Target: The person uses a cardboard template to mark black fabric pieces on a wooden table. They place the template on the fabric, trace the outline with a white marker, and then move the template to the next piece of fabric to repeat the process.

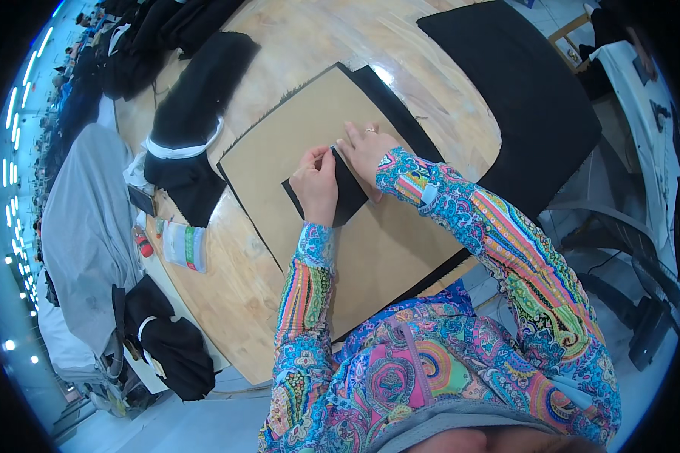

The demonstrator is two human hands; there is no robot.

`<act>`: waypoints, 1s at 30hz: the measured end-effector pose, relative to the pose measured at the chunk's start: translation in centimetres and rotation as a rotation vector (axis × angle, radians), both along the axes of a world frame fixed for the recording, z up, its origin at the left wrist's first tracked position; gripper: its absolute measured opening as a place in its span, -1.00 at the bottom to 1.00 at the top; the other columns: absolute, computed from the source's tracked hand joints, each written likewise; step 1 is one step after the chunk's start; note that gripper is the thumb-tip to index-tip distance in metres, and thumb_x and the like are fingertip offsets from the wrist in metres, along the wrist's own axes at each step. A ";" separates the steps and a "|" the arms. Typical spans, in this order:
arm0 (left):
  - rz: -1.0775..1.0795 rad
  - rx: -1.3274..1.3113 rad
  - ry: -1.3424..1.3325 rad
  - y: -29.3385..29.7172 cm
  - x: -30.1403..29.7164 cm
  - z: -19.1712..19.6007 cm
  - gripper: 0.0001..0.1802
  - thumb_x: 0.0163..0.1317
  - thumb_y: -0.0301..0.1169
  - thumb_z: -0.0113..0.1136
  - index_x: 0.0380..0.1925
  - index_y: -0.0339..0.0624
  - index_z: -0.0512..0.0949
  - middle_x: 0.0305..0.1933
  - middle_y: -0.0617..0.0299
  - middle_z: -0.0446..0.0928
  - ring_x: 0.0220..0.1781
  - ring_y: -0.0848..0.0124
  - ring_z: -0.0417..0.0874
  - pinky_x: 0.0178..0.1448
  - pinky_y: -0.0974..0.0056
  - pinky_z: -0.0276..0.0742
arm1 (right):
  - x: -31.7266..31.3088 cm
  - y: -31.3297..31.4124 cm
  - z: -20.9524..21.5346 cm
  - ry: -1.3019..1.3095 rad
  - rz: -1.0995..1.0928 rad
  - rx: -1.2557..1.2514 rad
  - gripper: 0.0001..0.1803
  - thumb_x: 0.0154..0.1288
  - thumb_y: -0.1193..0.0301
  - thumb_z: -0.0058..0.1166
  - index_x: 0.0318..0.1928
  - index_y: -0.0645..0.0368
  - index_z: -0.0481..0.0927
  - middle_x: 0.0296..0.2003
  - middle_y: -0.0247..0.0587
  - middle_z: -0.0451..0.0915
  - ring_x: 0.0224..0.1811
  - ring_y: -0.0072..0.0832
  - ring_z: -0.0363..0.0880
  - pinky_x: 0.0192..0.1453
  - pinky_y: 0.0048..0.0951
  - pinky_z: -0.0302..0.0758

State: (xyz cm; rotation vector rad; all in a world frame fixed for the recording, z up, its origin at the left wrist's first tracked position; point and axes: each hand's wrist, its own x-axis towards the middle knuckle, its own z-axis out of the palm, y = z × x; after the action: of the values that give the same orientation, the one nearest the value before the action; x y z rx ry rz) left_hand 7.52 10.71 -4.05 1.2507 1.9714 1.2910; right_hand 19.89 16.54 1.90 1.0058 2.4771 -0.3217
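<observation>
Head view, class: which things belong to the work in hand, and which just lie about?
In hand: small black fabric piece, brown card pattern, left hand, right hand.
Lying about: large black cloth, black bundle with white band, phone, grey cloth.

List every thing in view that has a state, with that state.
Black patch: flat on the template, pinned by both hands.
Template: flat on black fabric.
Left hand: pinching the patch's top edge.
Right hand: fingers spread, pressing down.
Black sheet: spread flat.
</observation>
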 end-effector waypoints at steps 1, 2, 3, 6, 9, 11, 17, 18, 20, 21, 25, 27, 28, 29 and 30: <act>0.001 -0.004 0.013 0.0 0.0 0.0 -0.80 0.17 -0.38 0.14 -0.33 -0.32 0.60 -0.43 0.06 0.64 -0.40 0.36 0.67 -0.27 0.34 0.53 | 0.0 0.0 0.0 0.001 0.001 0.001 0.34 -0.51 0.19 0.58 0.36 0.13 0.03 0.36 0.10 -0.02 0.30 0.12 0.16 0.23 -0.27 0.41; 0.003 -0.008 0.026 0.0 0.0 0.0 -0.80 0.17 -0.38 0.14 -0.33 -0.32 0.60 -0.43 0.06 0.64 -0.40 0.35 0.67 -0.27 0.34 0.53 | 0.0 0.0 0.0 -0.001 0.003 0.002 0.34 -0.51 0.18 0.58 0.36 0.14 0.03 0.36 0.11 -0.02 0.30 0.12 0.16 0.22 -0.27 0.42; 0.000 -0.007 0.043 0.0 0.0 0.1 -0.81 0.17 -0.41 0.14 -0.33 -0.34 0.59 -0.43 0.08 0.64 -0.41 0.41 0.66 -0.28 0.37 0.54 | -0.1 -0.1 0.2 -0.003 0.006 0.003 0.34 -0.51 0.18 0.58 0.36 0.14 0.03 0.36 0.11 -0.02 0.29 0.13 0.17 0.22 -0.28 0.42; -0.014 -0.011 0.107 0.1 0.2 0.5 -0.84 0.17 -0.47 0.16 -0.32 -0.38 0.59 -0.43 0.12 0.64 -0.43 0.50 0.64 -0.29 0.42 0.55 | 0.1 0.0 -0.1 -0.007 0.024 0.020 0.38 -0.56 0.16 0.57 0.37 0.16 0.02 0.36 0.15 -0.02 0.29 0.09 0.19 0.22 -0.27 0.40; -0.042 -0.004 0.212 -0.1 0.5 1.0 -0.85 0.16 -0.47 0.16 -0.32 -0.34 0.59 -0.43 0.09 0.64 -0.43 0.44 0.65 -0.30 0.39 0.55 | 0.0 0.0 -0.2 0.003 0.027 0.018 0.35 -0.54 0.18 0.57 0.36 0.16 0.03 0.35 0.14 0.00 0.27 0.14 0.20 0.20 -0.27 0.43; -0.088 0.043 0.310 -0.6 0.7 1.4 -0.86 0.15 -0.47 0.16 -0.33 -0.31 0.59 -0.43 0.08 0.63 -0.44 0.38 0.66 -0.32 0.36 0.54 | 0.1 0.0 0.0 0.011 0.022 0.018 0.33 -0.52 0.21 0.57 0.36 0.15 0.05 0.35 0.13 0.01 0.27 0.17 0.20 0.18 -0.26 0.45; -0.256 0.054 0.348 -4.7 2.5 2.6 -0.94 0.08 -0.55 0.15 -0.40 -0.26 0.55 -0.38 0.07 0.56 -0.37 0.14 0.61 -0.30 0.21 0.51 | 0.0 0.0 -0.1 0.011 0.034 0.029 0.32 -0.52 0.22 0.58 0.35 0.15 0.06 0.34 0.15 0.01 0.26 0.17 0.22 0.18 -0.25 0.45; -0.269 0.054 0.332 -5.5 2.8 2.7 -0.94 0.05 -0.58 0.16 -0.42 -0.26 0.54 -0.40 0.08 0.56 -0.35 0.14 0.60 -0.30 0.19 0.50 | -0.1 -0.1 0.0 0.006 0.038 0.031 0.32 -0.52 0.21 0.58 0.35 0.15 0.06 0.34 0.15 0.01 0.26 0.17 0.22 0.18 -0.25 0.45; -0.316 0.076 0.370 -6.6 3.4 3.2 -0.94 0.05 -0.57 0.16 -0.43 -0.26 0.54 -0.41 0.07 0.56 -0.36 0.15 0.58 -0.29 0.19 0.50 | 0.0 -0.1 -0.1 -0.016 0.047 0.045 0.32 -0.51 0.18 0.58 0.35 0.15 0.06 0.34 0.15 0.01 0.25 0.16 0.22 0.19 -0.25 0.44; -0.340 0.086 0.389 -7.1 3.7 3.4 -0.95 0.05 -0.57 0.16 -0.43 -0.25 0.54 -0.41 0.07 0.55 -0.36 0.15 0.58 -0.29 0.19 0.49 | 0.0 -0.1 -0.2 -0.029 0.056 0.054 0.32 -0.51 0.17 0.58 0.35 0.15 0.06 0.34 0.15 0.01 0.25 0.16 0.22 0.19 -0.25 0.44; -0.374 0.052 0.331 -8.1 3.8 3.5 -0.94 0.05 -0.57 0.16 -0.42 -0.25 0.55 -0.40 0.07 0.56 -0.35 0.15 0.57 -0.27 0.21 0.50 | 0.0 -0.1 0.1 -0.034 0.039 0.038 0.35 -0.50 0.13 0.57 0.36 0.14 0.03 0.35 0.14 0.00 0.26 0.15 0.21 0.22 -0.26 0.41; -0.311 0.033 0.262 -8.0 3.5 3.2 -0.93 0.07 -0.54 0.16 -0.40 -0.27 0.55 -0.39 0.08 0.57 -0.35 0.19 0.60 -0.25 0.24 0.51 | -0.1 -0.2 0.4 -0.048 0.066 0.052 0.34 -0.50 0.14 0.57 0.36 0.14 0.02 0.35 0.13 0.00 0.27 0.16 0.20 0.23 -0.26 0.41; -0.281 0.025 0.226 -7.7 3.2 3.0 -0.92 0.09 -0.53 0.15 -0.39 -0.28 0.56 -0.39 0.08 0.57 -0.36 0.20 0.61 -0.25 0.25 0.52 | -0.1 -0.2 0.5 -0.056 0.078 0.061 0.34 -0.50 0.15 0.57 0.36 0.14 0.02 0.35 0.13 0.01 0.27 0.16 0.20 0.23 -0.26 0.41; -0.235 -0.003 0.176 -7.0 2.7 2.9 -0.91 0.11 -0.51 0.15 -0.38 -0.29 0.56 -0.38 0.08 0.59 -0.35 0.23 0.63 -0.23 0.27 0.52 | -0.1 -0.2 0.3 -0.048 0.063 0.055 0.34 -0.50 0.16 0.57 0.36 0.14 0.03 0.35 0.13 0.01 0.27 0.16 0.19 0.22 -0.26 0.41; -0.190 -0.031 0.125 -5.8 2.0 2.9 -0.90 0.12 -0.50 0.15 -0.37 -0.30 0.57 -0.38 0.09 0.60 -0.35 0.26 0.64 -0.22 0.29 0.53 | 0.0 0.0 0.2 -0.041 0.048 0.049 0.34 -0.51 0.17 0.57 0.36 0.14 0.03 0.35 0.13 0.01 0.28 0.15 0.19 0.21 -0.26 0.42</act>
State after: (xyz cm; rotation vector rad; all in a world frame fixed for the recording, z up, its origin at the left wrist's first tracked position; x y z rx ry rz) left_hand 9.48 4.94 -1.18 1.4960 1.8949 1.1099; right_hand 19.87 16.51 2.06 0.9615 2.4789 -0.2246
